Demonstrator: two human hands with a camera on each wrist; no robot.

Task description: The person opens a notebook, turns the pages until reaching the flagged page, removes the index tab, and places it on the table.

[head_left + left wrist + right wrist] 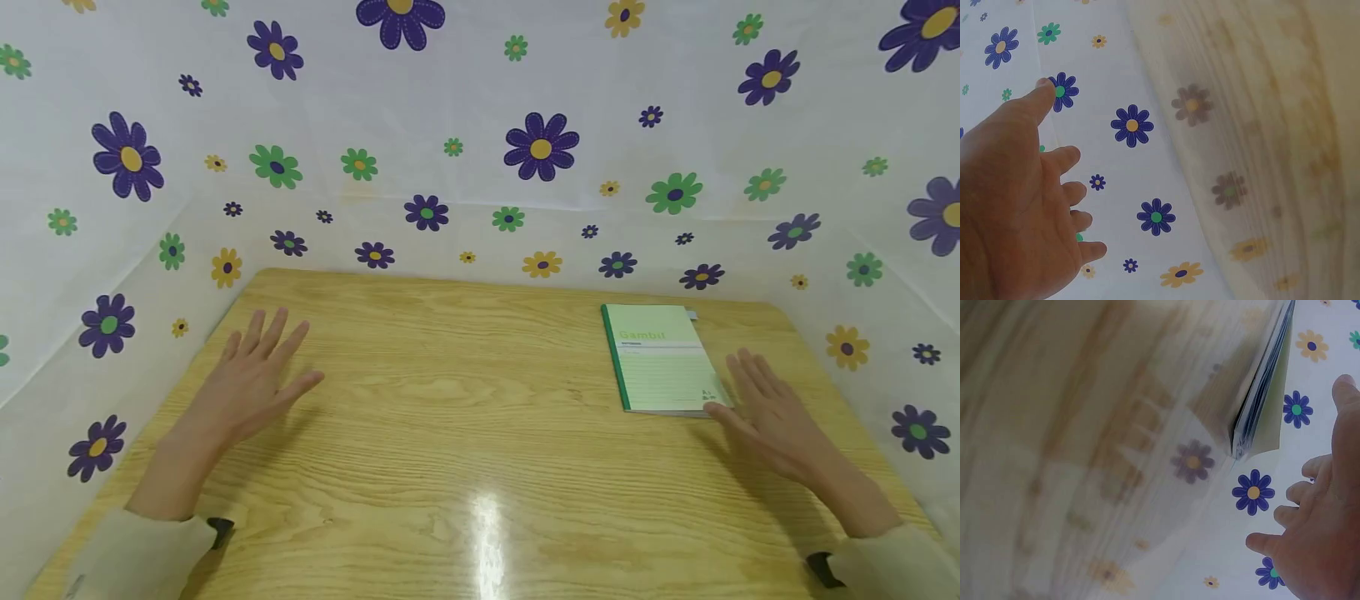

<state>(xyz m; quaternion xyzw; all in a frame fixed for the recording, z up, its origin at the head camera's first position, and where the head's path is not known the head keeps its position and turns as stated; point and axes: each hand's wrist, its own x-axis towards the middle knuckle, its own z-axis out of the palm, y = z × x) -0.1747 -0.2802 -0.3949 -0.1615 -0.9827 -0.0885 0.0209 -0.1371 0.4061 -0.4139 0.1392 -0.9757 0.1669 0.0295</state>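
Note:
A pale green notebook with a dark green spine lies flat on the wooden table, right of the middle. My right hand is held over the table by the notebook's lower right corner, fingers straight and spread from the thumb. In the head view its thumb tip overlaps that corner; the right wrist view shows the notebook edge-on, apart from the hand. On the other side, my left hand hovers above the table's left part with fingers extended. Nothing is in it, as the left wrist view of the hand also shows.
White cloth printed with purple, green and orange flowers walls off the back and both sides of the table. A small pale tab sticks out at the notebook's upper right. Light glares off the front tabletop.

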